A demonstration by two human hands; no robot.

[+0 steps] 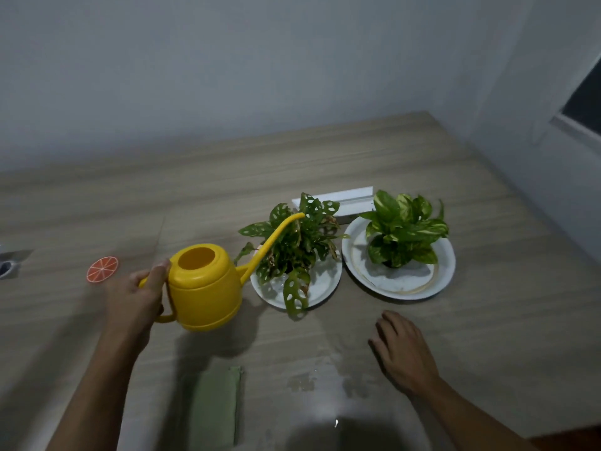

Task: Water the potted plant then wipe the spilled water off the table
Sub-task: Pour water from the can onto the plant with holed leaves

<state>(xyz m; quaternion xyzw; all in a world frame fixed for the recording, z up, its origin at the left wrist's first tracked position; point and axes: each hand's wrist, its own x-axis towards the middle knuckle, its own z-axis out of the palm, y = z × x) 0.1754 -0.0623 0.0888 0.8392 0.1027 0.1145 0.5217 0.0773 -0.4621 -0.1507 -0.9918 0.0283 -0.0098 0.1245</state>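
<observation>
My left hand [138,299] grips the handle of a yellow watering can [205,288], held above the table with its long spout [276,237] reaching over a holey-leaved potted plant [292,249] on a white plate [328,281]. To the right, a second potted plant [405,234] with variegated leaves stands on a larger white plate [445,268]. My right hand [401,351] rests flat on the wooden table [422,157], fingers apart, holding nothing. Patches of spilled water [305,380] lie on the table in front of me. A folded green cloth [214,408] lies near the front edge.
A white box [351,198] sits behind the two plants. An orange-slice coaster [102,269] lies at the left, and a metal object [9,263] shows at the left frame edge. Walls close the back and right sides, with a window [585,99] at the right.
</observation>
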